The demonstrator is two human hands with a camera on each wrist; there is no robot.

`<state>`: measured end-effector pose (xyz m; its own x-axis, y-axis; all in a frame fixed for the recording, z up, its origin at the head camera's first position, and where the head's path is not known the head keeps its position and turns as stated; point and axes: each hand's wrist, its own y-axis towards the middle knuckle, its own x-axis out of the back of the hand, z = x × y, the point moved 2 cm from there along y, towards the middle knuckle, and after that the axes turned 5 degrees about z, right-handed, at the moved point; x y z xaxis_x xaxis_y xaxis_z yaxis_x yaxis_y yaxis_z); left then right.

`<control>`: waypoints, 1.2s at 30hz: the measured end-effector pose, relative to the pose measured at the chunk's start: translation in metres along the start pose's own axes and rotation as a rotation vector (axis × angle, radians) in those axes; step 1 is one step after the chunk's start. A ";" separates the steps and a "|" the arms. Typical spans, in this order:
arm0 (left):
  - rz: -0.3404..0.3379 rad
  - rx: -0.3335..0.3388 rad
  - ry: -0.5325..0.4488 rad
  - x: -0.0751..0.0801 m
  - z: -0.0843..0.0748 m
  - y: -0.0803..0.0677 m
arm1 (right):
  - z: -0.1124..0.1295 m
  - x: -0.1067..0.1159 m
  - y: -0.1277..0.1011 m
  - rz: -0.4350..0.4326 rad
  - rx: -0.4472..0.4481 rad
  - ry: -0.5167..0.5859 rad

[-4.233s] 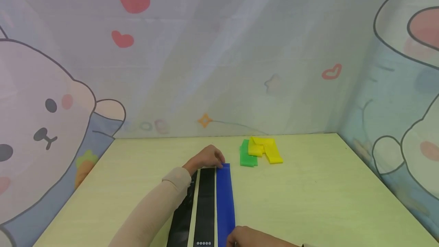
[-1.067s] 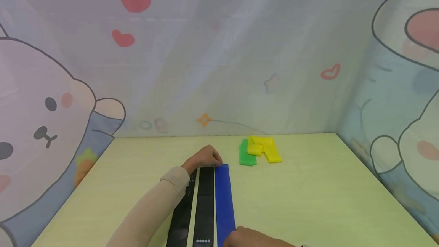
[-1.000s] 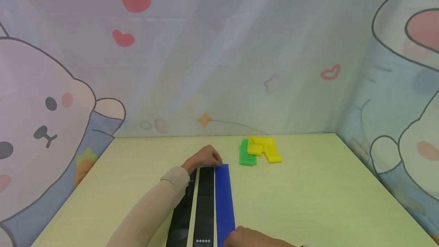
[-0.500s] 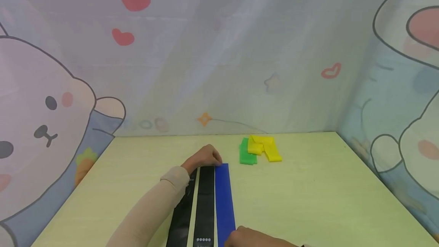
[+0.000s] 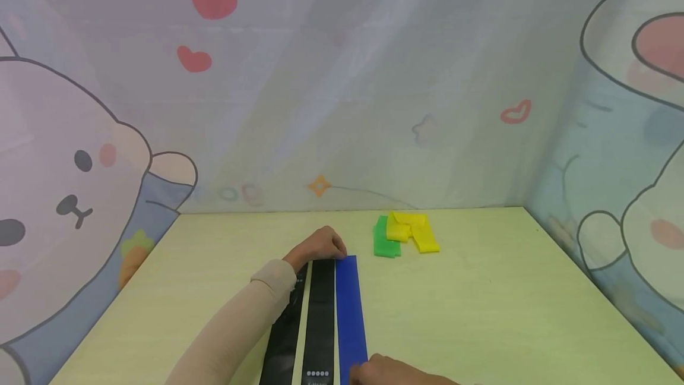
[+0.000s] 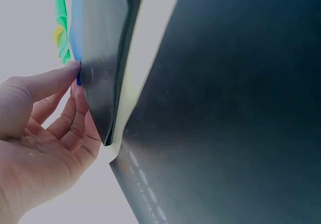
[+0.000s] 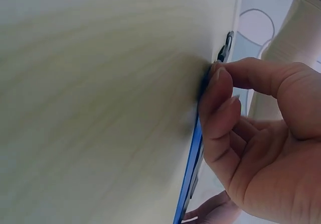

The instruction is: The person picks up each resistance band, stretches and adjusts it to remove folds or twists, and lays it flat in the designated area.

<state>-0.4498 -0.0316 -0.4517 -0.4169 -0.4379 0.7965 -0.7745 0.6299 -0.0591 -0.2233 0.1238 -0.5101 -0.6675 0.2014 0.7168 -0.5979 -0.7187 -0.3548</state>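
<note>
Pinching the blue band (image 5: 350, 308) at both ends: my left hand (image 5: 319, 245) by the far end, my right hand (image 5: 385, 371) by the near end, fingers curled.

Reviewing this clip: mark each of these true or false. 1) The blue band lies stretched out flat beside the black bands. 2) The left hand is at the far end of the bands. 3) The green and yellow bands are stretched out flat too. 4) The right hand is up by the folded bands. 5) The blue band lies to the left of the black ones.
1) True: the blue band lies flat along the black bands.
2) True: the left hand rests at their far end.
3) False: the green band and yellow band lie folded in a small pile.
4) False: the right hand is at the blue band's near end.
5) False: it lies to their right.
</note>
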 end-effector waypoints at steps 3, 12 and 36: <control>0.003 -0.003 0.000 0.001 -0.001 0.000 | -0.038 -0.015 0.022 0.009 -0.088 0.021; 0.010 -0.003 -0.005 0.001 -0.001 0.001 | -0.039 -0.015 0.023 0.012 -0.126 -0.031; -0.006 -0.011 0.001 0.002 -0.003 -0.005 | -0.031 -0.015 0.022 0.023 0.031 -0.066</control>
<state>-0.4460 -0.0338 -0.4479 -0.4120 -0.4411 0.7973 -0.7717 0.6342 -0.0479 -0.2407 0.1257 -0.5474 -0.6497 0.1409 0.7470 -0.5681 -0.7429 -0.3540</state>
